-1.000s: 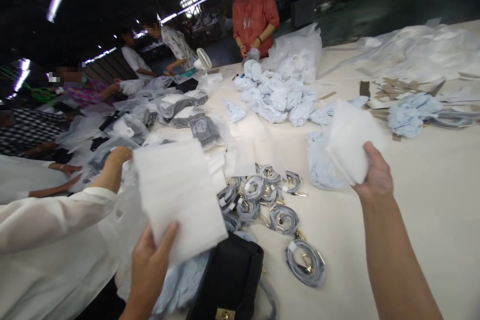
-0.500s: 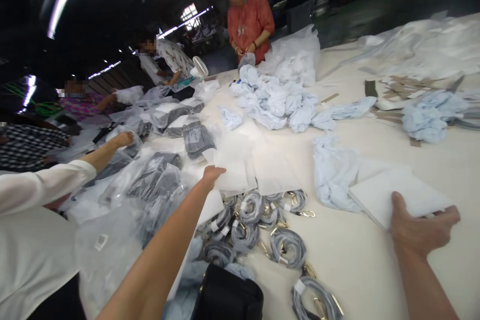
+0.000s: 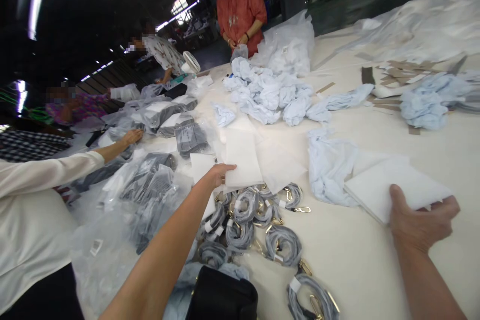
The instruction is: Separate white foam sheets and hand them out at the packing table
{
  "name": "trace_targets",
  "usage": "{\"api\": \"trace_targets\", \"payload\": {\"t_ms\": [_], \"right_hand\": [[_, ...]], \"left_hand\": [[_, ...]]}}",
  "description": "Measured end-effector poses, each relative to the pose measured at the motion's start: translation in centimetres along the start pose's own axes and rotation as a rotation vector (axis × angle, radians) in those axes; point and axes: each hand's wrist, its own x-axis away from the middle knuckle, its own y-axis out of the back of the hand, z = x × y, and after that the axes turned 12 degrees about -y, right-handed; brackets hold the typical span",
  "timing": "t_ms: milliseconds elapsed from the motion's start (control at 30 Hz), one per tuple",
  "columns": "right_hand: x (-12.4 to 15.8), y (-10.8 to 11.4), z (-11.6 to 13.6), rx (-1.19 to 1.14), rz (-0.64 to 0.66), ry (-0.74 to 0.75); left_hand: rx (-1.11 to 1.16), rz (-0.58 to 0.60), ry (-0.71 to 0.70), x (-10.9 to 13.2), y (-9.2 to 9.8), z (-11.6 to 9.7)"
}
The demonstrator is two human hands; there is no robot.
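My left hand (image 3: 219, 175) reaches forward and pinches the near edge of a white foam sheet (image 3: 243, 160) lying on the table above a cluster of coiled grey straps (image 3: 258, 220). My right hand (image 3: 422, 222) grips a stack of white foam sheets (image 3: 393, 185) at the right, thumb on top, resting low over the cream table (image 3: 375, 270). A crumpled pale blue cloth bag (image 3: 330, 162) lies just left of that stack. A black handbag (image 3: 223, 297) sits at the bottom edge between my arms.
A person in a white sleeve (image 3: 45, 175) reaches over bagged grey goods (image 3: 153, 185) at the left. A heap of pale blue cloth bags (image 3: 270, 92) lies mid-table before a person in a red top (image 3: 240, 12). More workers stand far left. Cardboard strips (image 3: 401, 72) lie at the right.
My left hand let go of the big foam sheet stack near me, reached forward and took hold of a sheet on the table. My right hand lowered its foam stack toward the table.
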Motion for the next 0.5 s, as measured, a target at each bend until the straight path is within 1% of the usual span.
{"api": "trace_targets", "payload": {"t_ms": [67, 133, 200, 233, 267, 300, 367, 400, 433, 467, 500], "right_hand": [[0.1, 0.1, 0.1, 0.002, -0.012, 0.041], [-0.2, 0.1, 0.1, 0.030, -0.028, 0.064], [-0.6, 0.1, -0.1, 0.027, -0.021, 0.066], [-0.7, 0.3, -0.2, -0.003, -0.009, 0.065], [-0.8, 0.7, -0.3, -0.038, -0.014, 0.078], [-0.8, 1.2, -0.2, -0.065, -0.047, 0.119], [0.0, 2.5, 0.4, -0.081, -0.197, 0.288], [0.8, 3.0, 1.0, -0.084, -0.278, 0.393], [1.8, 3.4, 1.9, -0.104, -0.322, 0.488], [3.1, 3.4, 3.1, -0.145, -0.296, 0.563], [4.5, 3.1, 4.5, -0.198, -0.193, 0.610]], "left_hand": [[-0.020, -0.094, -0.009, -0.2, -1.0, 0.3], [0.004, -0.190, -0.095, 0.1, -1.5, 0.0], [0.059, -0.244, -0.225, 1.3, -0.9, -0.8], [0.088, -0.255, -0.294, 2.4, -0.1, -1.4], [0.112, -0.263, -0.358, 3.8, 1.0, -2.0], [0.130, -0.270, -0.414, 5.5, 2.4, -2.5], [0.127, -0.279, -0.491, 9.8, 5.9, -2.9], [0.107, -0.279, -0.508, 12.2, 7.9, -2.7], [0.052, -0.273, -0.514, 14.8, 9.9, -2.1], [0.014, -0.273, -0.488, 17.4, 11.8, -1.4], [-0.004, -0.302, -0.431, 19.9, 13.5, -0.4]]}}
